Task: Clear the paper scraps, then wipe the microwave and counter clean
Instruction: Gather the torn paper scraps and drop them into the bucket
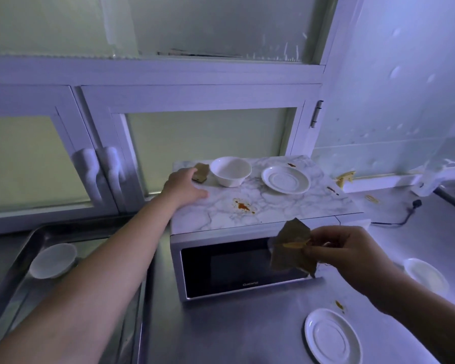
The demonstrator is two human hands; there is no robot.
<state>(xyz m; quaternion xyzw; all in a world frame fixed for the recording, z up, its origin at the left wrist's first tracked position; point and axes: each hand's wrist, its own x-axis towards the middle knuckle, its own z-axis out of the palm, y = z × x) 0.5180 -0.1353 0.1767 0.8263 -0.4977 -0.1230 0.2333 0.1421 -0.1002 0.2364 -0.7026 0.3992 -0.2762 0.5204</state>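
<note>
A microwave (237, 266) with a marble-patterned top (273, 203) stands on the steel counter (234, 334). My left hand (183, 186) reaches over the top's back left corner, fingers touching a brown paper scrap (201, 171) beside a white bowl (230, 170). My right hand (352, 254) pinches a crumpled brown paper scrap (289, 248) in the air in front of the microwave door. An orange-red stain (243, 205) marks the marble top. More yellowish scraps (345, 177) lie by the back wall on the right.
A white saucer (285, 179) sits on the microwave top. Another saucer (332, 336) and a white dish (424, 275) lie on the counter at right. A metal tray (16, 279) at left holds a white bowl (53, 260). A cable (402, 219) runs behind. Small stains (339, 305) dot the counter.
</note>
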